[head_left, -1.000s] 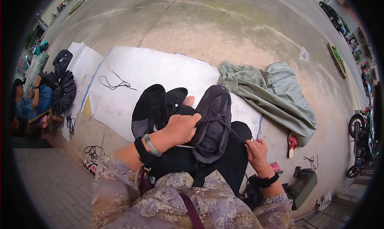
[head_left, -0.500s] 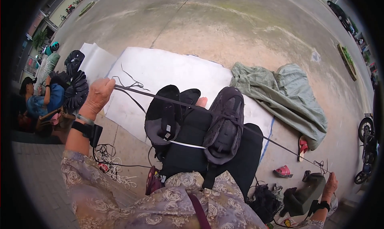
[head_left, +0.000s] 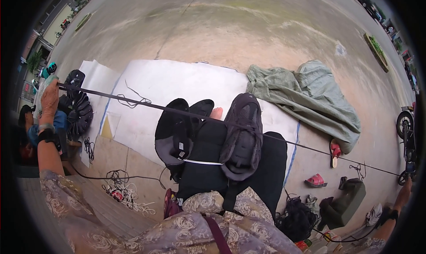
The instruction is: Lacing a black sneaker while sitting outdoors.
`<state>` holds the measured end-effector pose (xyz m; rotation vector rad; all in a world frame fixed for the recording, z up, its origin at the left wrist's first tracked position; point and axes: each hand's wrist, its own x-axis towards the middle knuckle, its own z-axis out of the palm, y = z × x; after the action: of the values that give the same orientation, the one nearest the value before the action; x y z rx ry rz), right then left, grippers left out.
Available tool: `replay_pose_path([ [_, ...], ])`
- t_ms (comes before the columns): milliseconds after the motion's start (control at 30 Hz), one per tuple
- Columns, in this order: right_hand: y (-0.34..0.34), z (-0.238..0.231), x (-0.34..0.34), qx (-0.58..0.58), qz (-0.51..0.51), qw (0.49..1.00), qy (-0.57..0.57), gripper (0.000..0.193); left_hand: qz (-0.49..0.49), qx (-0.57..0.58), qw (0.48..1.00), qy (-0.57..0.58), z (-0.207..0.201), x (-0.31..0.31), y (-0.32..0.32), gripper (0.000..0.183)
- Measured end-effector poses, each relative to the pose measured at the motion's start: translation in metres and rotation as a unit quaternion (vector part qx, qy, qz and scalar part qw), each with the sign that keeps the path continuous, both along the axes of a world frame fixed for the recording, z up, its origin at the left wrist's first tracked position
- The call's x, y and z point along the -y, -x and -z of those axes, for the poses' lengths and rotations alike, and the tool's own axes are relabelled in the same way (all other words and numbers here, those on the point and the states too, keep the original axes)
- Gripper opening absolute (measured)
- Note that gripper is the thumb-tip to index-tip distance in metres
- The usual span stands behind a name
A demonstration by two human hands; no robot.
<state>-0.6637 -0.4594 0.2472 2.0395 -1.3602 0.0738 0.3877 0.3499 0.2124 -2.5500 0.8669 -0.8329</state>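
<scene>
Flung wide apart, the left hand (head_left: 49, 101) and right hand (head_left: 404, 192) each clench their grip on the dark lace (head_left: 111, 96), seemingly keeping it taut across the shoe (head_left: 242, 152).

Outdoor paved yard (head_left: 248, 36): parked motorbike (head_left: 410, 144), car (head_left: 364, 2), planter (head_left: 376, 53)

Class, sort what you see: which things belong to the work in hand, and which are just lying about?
In the work:
- dark lace, pulled taut
- left hand and right hand, gripping its ends
- dark sneaker on the lap, the lace running across it

Lying about:
- green cloth
- red sandals
- pale cords
</scene>
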Motion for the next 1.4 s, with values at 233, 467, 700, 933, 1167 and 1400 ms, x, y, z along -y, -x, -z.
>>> replay_pose_path([
  [233,-0.219,0.179,-0.114,0.596,0.129,0.649,-0.455,0.019,-0.09,-0.607,0.724,0.316,0.085,0.14,0.118,0.031],
  [467,-0.443,0.239,-0.296,0.533,0.085,0.214,-0.815,0.017,0.015,-0.878,0.475,0.047,0.154,0.287,0.296,0.037],
  [700,-0.52,0.269,-0.301,0.594,0.035,0.28,-0.753,0.011,0.412,-0.54,0.733,0.042,0.177,0.366,0.373,0.017],
  [933,-0.542,0.278,-0.288,0.681,-0.026,0.278,-0.677,0.007,0.301,-0.5,0.808,0.081,0.186,0.399,0.371,0.026],
  [1167,-0.538,0.279,-0.302,0.69,-0.08,0.301,-0.654,0.011,0.294,-0.598,0.7,0.258,0.204,0.387,0.368,0.02],
  [1400,-0.542,0.284,-0.303,0.702,-0.125,0.302,-0.632,0.011,0.263,-0.616,0.673,0.312,0.192,0.378,0.361,0.019],
])
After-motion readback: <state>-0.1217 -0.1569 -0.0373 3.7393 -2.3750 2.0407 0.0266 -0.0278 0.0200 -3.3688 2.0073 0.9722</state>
